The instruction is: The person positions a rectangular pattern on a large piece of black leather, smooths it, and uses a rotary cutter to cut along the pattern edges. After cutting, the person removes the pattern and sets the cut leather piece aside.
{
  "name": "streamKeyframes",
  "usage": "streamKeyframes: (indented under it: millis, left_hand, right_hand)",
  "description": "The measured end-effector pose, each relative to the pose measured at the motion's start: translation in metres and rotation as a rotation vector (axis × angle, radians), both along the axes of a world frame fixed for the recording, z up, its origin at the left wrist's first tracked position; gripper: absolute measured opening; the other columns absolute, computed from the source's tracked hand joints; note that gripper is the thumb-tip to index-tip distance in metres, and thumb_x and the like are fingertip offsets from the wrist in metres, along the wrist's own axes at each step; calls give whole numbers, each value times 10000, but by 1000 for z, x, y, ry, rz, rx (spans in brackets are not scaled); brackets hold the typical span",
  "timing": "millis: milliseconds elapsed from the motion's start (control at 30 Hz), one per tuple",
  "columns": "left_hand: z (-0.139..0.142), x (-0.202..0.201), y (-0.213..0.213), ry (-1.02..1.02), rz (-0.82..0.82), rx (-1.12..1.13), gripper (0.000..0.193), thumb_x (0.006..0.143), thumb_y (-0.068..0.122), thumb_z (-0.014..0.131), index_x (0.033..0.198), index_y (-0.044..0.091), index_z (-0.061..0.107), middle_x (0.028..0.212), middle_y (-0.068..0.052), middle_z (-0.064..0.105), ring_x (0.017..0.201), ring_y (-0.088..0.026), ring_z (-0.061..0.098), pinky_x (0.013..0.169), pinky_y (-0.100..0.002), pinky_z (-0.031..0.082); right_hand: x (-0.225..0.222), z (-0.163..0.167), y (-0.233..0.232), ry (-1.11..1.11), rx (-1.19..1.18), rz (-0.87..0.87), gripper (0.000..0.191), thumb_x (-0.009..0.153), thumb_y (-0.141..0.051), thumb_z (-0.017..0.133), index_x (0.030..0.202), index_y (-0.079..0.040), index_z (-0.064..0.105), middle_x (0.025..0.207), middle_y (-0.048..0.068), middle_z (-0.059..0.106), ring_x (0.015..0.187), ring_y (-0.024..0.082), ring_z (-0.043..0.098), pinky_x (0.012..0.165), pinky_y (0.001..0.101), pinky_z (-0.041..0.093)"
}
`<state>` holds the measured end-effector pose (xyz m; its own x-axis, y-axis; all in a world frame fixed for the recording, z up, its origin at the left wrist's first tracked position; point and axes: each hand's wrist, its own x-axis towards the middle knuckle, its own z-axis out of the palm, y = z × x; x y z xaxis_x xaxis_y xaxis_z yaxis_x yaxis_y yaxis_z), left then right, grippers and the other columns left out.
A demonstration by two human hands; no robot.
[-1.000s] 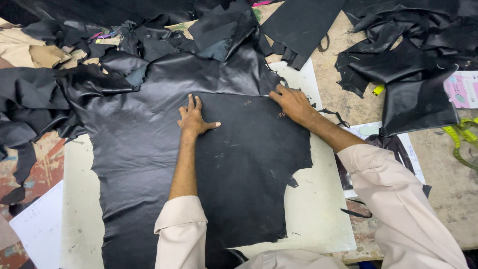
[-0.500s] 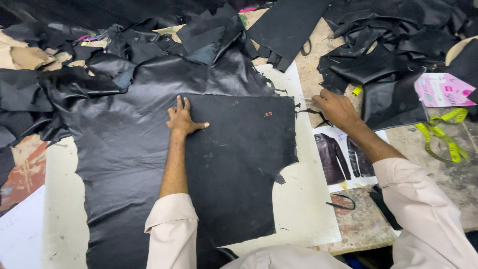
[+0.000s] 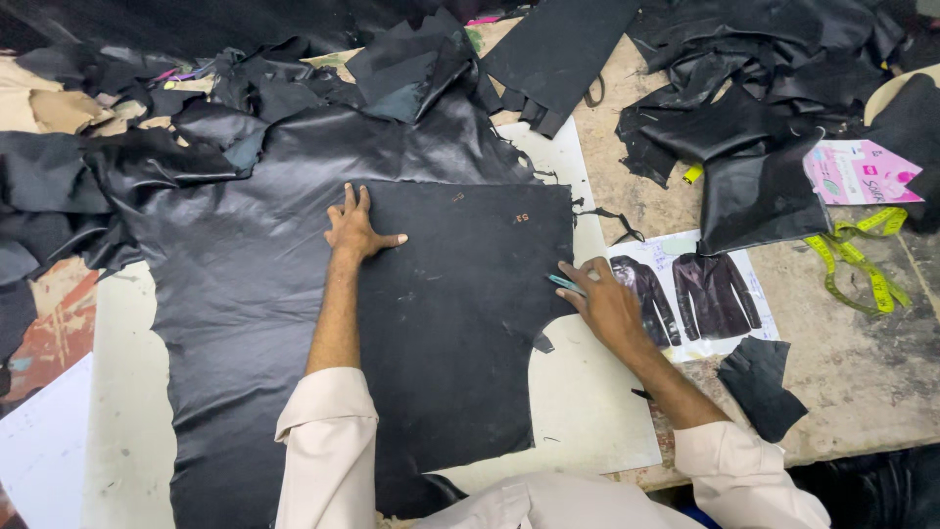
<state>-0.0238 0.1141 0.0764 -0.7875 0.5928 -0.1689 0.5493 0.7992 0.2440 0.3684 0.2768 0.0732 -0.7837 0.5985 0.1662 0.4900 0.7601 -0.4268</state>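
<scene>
My left hand lies flat, palm down, fingers together and pointing away from me, the thumb spread out to the right. Its forearm runs straight back toward me, bare to the elbow, where a pale rolled-up sleeve begins. My right hand sits lower and well apart to the right, knuckles up, fingers curled in a pinch around something thin that juts out leftward past the fingertips. That wrist bends slightly inward, and the forearm angles back and to the right, bare until the pale cuff near my elbow. Both arms are partly extended, the elbows bent.
</scene>
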Motion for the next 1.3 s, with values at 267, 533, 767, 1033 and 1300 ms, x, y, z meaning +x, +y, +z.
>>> streamKeyframes:
  millis: [267, 533, 767, 1033, 1300]
  left_hand:
    - [14, 31, -14, 123, 7, 210, 1341, 547, 508, 974, 1644, 229, 254, 1707, -243, 43, 1408, -403, 353, 974, -624, 472]
    - [24, 48, -33, 208, -73, 142, 941, 711, 594, 892, 1516, 296, 508, 1559, -121, 365, 1435, -356, 367, 1065, -632, 425]
    - [23, 40, -39, 120, -145, 95, 956, 730, 650, 826, 1522, 258, 462, 1565, -153, 308, 1430, -376, 281, 1029, -639, 411]
    - [-7, 19, -55, 240, -289, 159, 965, 827, 705, 711, 1560, 151, 417, 1555, -225, 324, 1383, -412, 335, 990, -618, 438]
    - [-26, 4, -64, 295, -362, 232, 961, 842, 707, 707, 1534, 92, 452, 1521, -256, 368, 1345, -429, 371, 992, -617, 432]
  right_hand:
    - [14, -25, 7, 86, -38, -14, 476, 873, -340, 764, 1341, -316, 681, 1142, 74, 590, 875, 259, 683, 726, 412, 576]
    - [14, -8, -4, 59, -161, -14, 520, 845, -304, 791, 1350, -355, 676, 1172, 83, 579, 970, 271, 669, 847, 414, 546]
    - [16, 19, -20, 46, -108, -13, 534, 873, -291, 791, 1387, -358, 659, 1189, 83, 565, 1056, 295, 628, 908, 423, 509]
    - [-6, 55, -75, -117, 33, -197, 533, 879, -241, 767, 1388, -204, 614, 1239, 117, 550, 1019, 343, 645, 855, 467, 521]
    - [-10, 49, -260, 139, 50, -341, 469, 925, 96, 497, 1348, -52, 636, 954, 153, 599, 828, 323, 650, 741, 437, 545]
